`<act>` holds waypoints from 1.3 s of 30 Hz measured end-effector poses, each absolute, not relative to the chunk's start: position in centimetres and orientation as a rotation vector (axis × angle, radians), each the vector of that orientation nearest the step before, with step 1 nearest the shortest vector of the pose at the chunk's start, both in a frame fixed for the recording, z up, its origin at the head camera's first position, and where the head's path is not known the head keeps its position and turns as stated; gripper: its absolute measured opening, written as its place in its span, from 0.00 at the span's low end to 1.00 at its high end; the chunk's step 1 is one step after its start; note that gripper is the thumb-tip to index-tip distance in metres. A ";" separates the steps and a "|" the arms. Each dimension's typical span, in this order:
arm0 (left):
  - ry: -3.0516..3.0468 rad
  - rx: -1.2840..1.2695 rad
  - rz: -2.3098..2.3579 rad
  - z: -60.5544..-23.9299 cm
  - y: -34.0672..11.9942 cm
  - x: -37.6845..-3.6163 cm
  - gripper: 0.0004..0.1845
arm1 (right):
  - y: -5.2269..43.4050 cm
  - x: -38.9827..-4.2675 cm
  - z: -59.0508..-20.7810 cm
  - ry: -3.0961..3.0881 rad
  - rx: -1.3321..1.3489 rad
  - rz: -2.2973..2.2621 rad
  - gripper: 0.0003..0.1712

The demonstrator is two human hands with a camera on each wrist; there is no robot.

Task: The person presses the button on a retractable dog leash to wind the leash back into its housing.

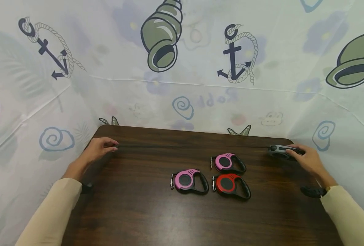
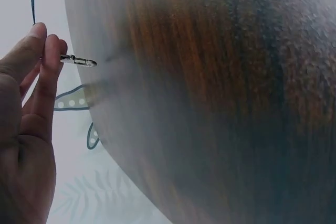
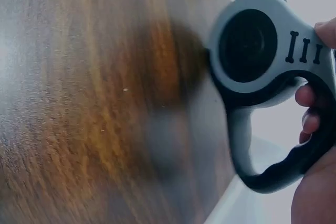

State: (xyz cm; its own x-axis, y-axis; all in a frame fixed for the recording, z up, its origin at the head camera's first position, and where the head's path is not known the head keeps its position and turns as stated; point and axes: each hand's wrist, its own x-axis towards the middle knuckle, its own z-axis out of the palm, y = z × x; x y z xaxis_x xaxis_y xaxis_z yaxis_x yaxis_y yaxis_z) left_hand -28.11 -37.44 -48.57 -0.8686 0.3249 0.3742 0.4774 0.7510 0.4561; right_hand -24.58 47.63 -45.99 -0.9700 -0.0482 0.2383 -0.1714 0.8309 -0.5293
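At the right of the head view my right hand holds a grey retractable dog leash. In the right wrist view the fingers curl through the black handle of the grey leash, with the thumb on its top side. Far to the left, my left hand pinches the other end of the leash; a metal clip sticks out past the fingertips in the left wrist view. Between the two hands the thin dark cord runs stretched nearly straight above the table.
On the brown wooden table lie a pink leash, a second pink leash behind it and a red leash, close together right of the middle. A patterned white cloth surrounds the table's back and sides.
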 end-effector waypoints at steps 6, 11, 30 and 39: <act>-2.681 -0.616 -0.803 -48.2 -37.5 -28.0 0.11 | 48.4 -24.0 -45.3 -2.827 0.137 0.887 0.25; -2.672 -0.623 -0.857 -47.9 -37.6 -27.8 0.11 | 48.9 -23.6 -44.9 -2.831 0.120 0.980 0.25; -2.680 -0.559 -0.919 -47.6 -38.5 -27.5 0.10 | 50.4 -22.6 -43.9 -2.916 0.127 1.071 0.25; -2.713 -0.509 -0.956 -46.5 -38.6 -26.8 0.11 | 50.9 -21.9 -43.8 -2.843 0.216 1.298 0.20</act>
